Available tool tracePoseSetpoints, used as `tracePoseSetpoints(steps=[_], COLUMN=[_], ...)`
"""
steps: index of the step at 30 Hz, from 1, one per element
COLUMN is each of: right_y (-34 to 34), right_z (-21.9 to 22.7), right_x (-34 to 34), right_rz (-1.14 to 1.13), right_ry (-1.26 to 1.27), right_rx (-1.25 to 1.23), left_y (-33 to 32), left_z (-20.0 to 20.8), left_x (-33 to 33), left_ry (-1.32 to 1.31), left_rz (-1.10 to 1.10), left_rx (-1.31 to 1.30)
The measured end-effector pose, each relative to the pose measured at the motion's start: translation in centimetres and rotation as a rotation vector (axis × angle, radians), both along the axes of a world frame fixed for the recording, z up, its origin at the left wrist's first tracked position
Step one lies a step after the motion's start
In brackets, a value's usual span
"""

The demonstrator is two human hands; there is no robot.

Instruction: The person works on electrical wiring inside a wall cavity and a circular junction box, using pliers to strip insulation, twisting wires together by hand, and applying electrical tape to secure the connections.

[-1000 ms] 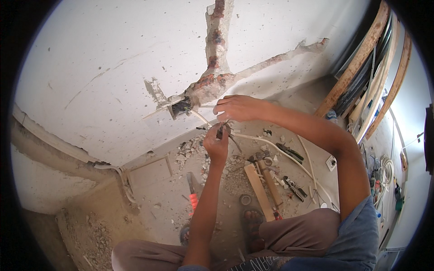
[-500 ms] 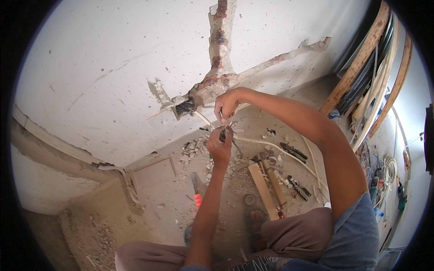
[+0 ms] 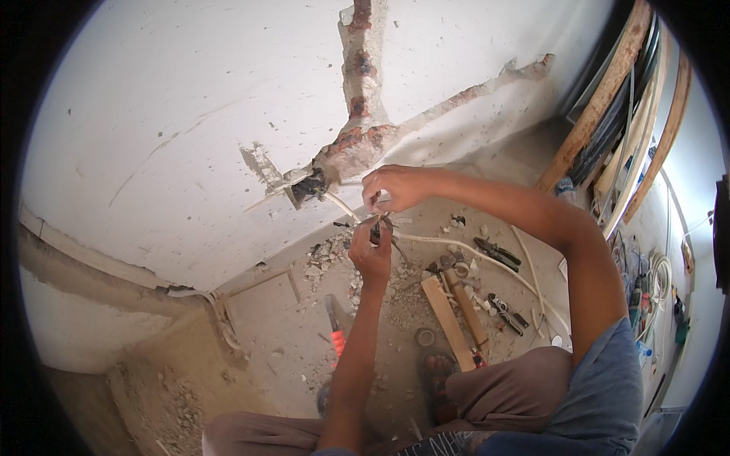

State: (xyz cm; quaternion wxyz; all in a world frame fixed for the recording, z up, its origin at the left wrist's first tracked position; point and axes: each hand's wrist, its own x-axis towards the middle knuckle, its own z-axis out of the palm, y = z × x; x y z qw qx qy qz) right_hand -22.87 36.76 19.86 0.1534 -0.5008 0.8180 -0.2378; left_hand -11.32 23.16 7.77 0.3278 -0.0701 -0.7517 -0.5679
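My left hand [image 3: 370,251] is closed around the stripped end of a white electrical cable [image 3: 456,244], whose thin wires stick out above the fingers. The cable runs from there to the right across the floor. Just above, my right hand [image 3: 395,188] is bent at the wrist, thumb and fingers pinched together close to the wire tips; whatever sits between them is too small to make out. Another white cable length [image 3: 342,205] comes out of a dark wall box [image 3: 308,186] and passes down behind the left hand.
Pliers [image 3: 498,254], a second pair of pliers [image 3: 507,314], a wooden handle [image 3: 465,304], a wood strip [image 3: 447,323] and an orange-handled tool [image 3: 337,340] lie on the floor amid rubble [image 3: 328,258]. Long boards [image 3: 601,99] lean at the right. A chased groove [image 3: 361,68] climbs the wall.
My right hand has turned flatter and risen slightly off the left hand. My left hand keeps its hold on the cable. The whole view has shifted a little.
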Motion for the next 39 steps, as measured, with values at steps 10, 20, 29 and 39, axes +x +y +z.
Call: tracePoseSetpoints(steps=[10,20,29,39], right_y=[1.5,4.2,4.5,3.6], right_z=[-0.5,-3.2,-2.4,-1.9], right_x=[-0.9,2.8,5.5,5.3], right_rz=[0.067,-0.295,-0.364,-0.344], right_ry=[-0.152,-0.434,-0.186,0.309], right_rx=[-0.071,-0.242,-0.253,-0.143], left_y=[-0.5,-0.1,0.5,1.1], left_z=[-1.1,-0.7,-0.6,0.4], left_x=[0.1,0.1,-0.2,-0.6], left_ry=[-0.051,-0.011,0.008,0.017], left_rz=[-0.001,-0.004,0.009,-0.017], left_rx=[-0.073,-0.085,-0.052,-0.068])
